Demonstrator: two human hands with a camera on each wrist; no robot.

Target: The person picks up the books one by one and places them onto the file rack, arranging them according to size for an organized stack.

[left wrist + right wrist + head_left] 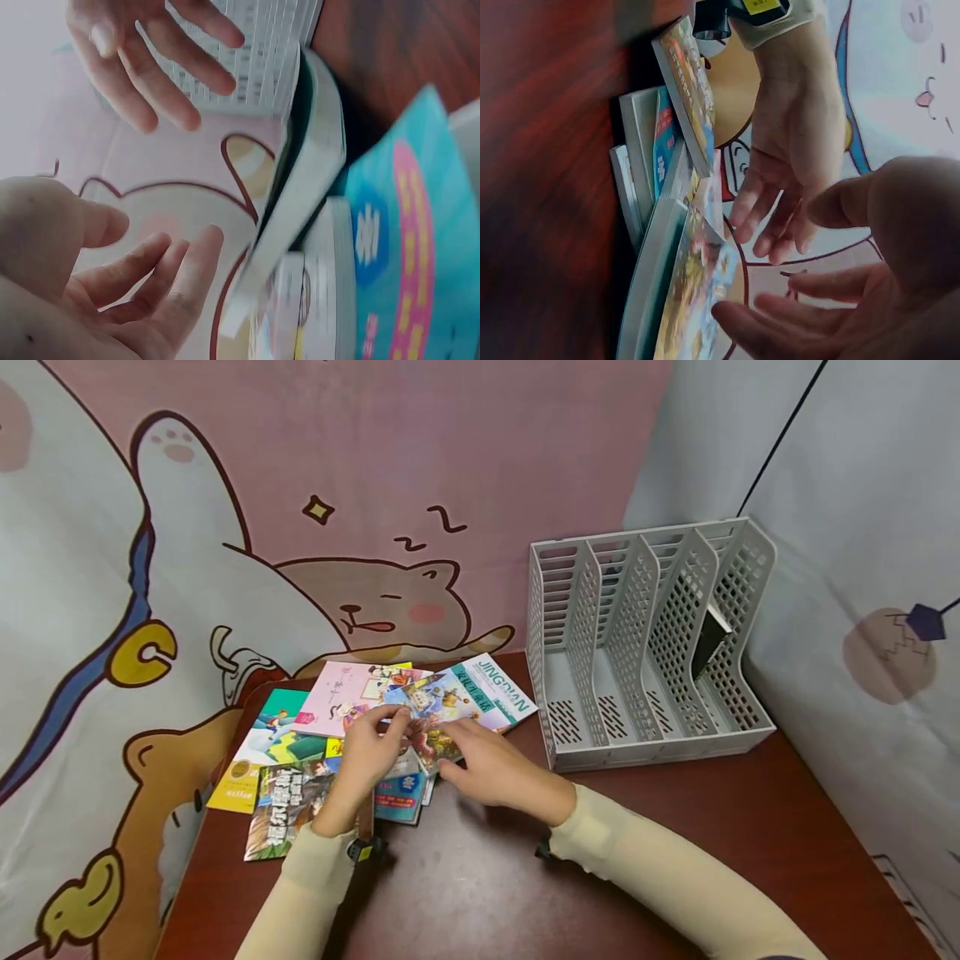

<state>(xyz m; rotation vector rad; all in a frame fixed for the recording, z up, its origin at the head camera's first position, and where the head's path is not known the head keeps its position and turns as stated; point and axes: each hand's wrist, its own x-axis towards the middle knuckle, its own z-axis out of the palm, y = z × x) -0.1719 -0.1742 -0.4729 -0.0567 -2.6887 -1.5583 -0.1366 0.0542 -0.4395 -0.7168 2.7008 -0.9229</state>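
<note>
Left hand (363,762), right hand (501,768): your fingers loosely spread, gripping nothing | top book (459,700): likely light, slick, bendy; pinch right edge

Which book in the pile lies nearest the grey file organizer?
The JINGDIAN-lettered book: its corner reaches closest to the file organizer, while the other books lie farther left in the head view.

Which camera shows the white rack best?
The head view, because the white rack shows whole there. The left wrist view shows only part, partly behind the right hand; the right wrist view shows none of it.
</note>
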